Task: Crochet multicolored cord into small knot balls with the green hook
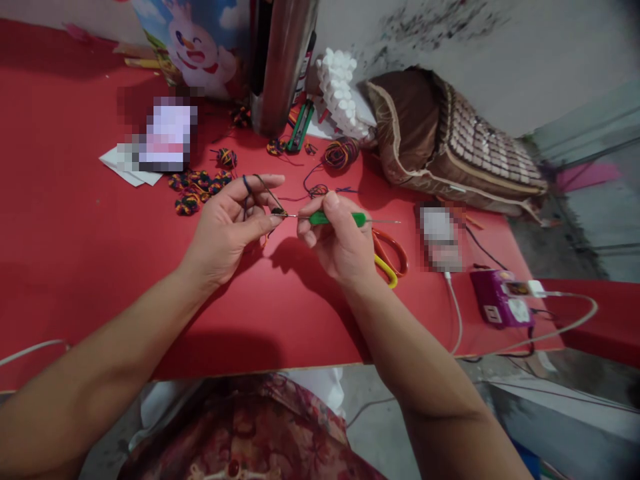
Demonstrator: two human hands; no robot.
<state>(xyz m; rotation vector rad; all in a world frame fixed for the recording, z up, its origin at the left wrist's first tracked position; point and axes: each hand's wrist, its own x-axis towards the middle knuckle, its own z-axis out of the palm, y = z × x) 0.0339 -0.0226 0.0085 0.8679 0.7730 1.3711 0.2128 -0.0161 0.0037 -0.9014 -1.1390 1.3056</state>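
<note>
My right hand (337, 243) is closed round a green-handled crochet hook (340, 218) held level over the red table (75, 253). The hook's metal tip meets a tiny dark multicoloured crochet piece (278, 212) pinched between thumb and fingers of my left hand (233, 223). A dark yarn strand (260, 187) loops over my left index finger, which is stretched out. Both hands hover above the table's middle.
Several small crocheted multicoloured pieces (197, 189) and a yarn skein (341, 153) lie behind the hands. Scissors with red and yellow handles (390, 257) sit under my right hand. A metal flask (280, 67), a brown cushion (450, 140), a purple power strip (500, 303) with white cables stand around.
</note>
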